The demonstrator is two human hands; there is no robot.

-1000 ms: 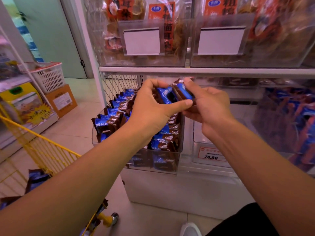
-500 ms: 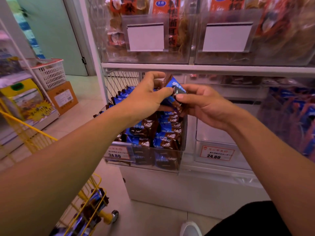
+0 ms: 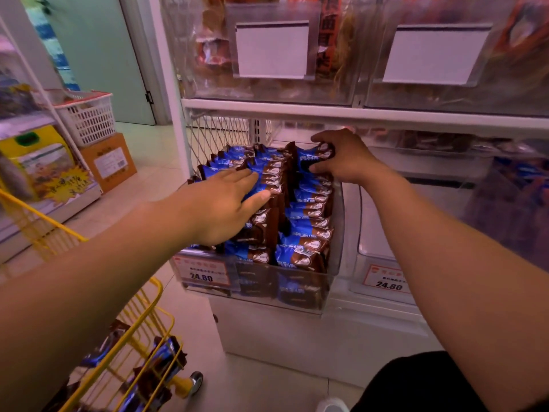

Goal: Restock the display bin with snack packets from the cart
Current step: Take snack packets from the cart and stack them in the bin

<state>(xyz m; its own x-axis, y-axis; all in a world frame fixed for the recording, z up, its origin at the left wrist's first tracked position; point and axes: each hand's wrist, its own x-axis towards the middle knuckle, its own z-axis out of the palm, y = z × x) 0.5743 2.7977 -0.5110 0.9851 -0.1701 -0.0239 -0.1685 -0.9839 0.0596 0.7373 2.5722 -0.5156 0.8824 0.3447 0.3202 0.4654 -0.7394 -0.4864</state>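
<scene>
Blue packet (image 3: pixel 313 159) pinched by right hand (image 3: pixel 344 157).

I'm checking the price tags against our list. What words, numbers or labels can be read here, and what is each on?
"24.80": price tag on the front of the display bin.
"24.80": price tag on the neighbouring bin to the right.
Small print above both prices: too blurred to read.
Snack packets: Chinese lettering, not clearly readable.
Two white label cards on upper bins: blank.
Cardboard box label and yellow starburst sign: too blurred.
</scene>
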